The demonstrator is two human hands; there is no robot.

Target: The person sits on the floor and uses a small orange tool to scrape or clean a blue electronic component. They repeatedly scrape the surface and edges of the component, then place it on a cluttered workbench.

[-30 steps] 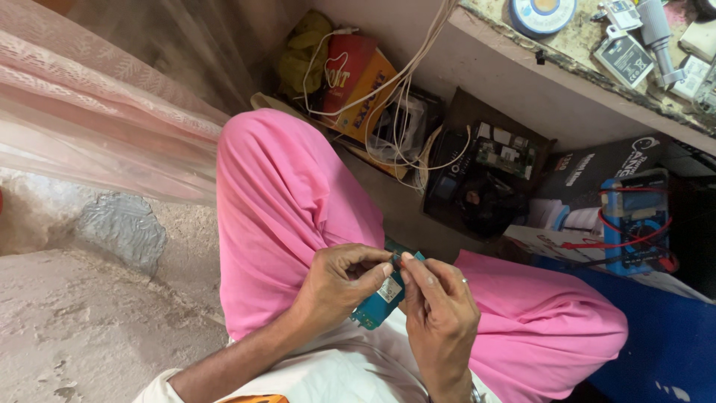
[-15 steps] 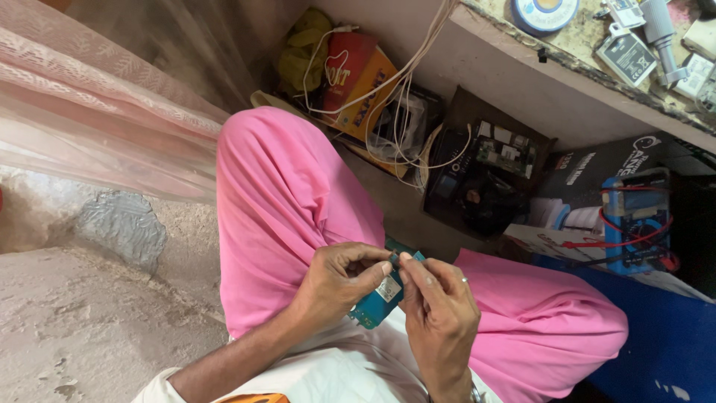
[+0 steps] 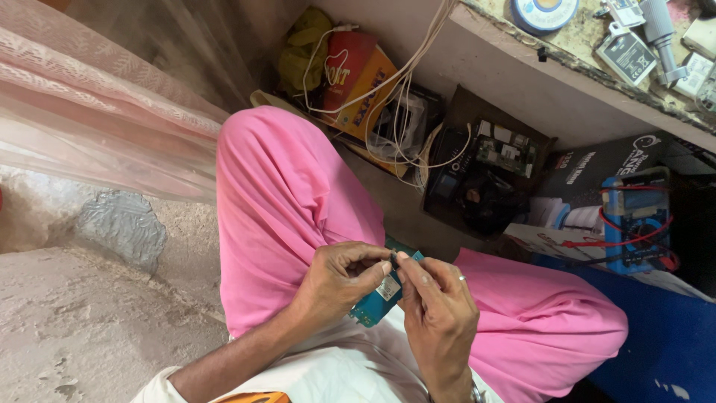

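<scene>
**Hands hold steady on a small teal board**

We see the left hand [image 3: 339, 280] and right hand [image 3: 436, 313] meeting over the lap, both pinched on a teal circuit board [image 3: 377, 302]. The left hand is curled nearly shut, its thumb and forefinger nipping the board's upper edge; the right hand is likewise closed down, fingertips [image 3: 403, 261] pressed against the same spot, a ring showing on one finger. Whatever tiny part sits between the fingertips is too small for us to make out. The board lies between the two palms, tilted, its lower end jutting below the left hand and resting over pale cloth.

Compared with a second ago, we find almost nothing moved: the same grip, the same board, the same knees in pink trousers [image 3: 283, 201]. The fingers have, if anything, drawn a little closer at the board's top edge. We judge this to be fine, patient work at one point on the board, not a change of hold.

Beyond the hands, well apart, a blue meter [image 3: 634, 224] with red leads sits to the right of the right hand. Above both hands a dark box of parts [image 3: 485, 172] stands under a stone shelf [image 3: 522, 63], with white cables [image 3: 403, 82] trailing down. To the left of the left hand, pink netting [image 3: 89, 127] hangs over a rough floor [image 3: 82, 321].
</scene>
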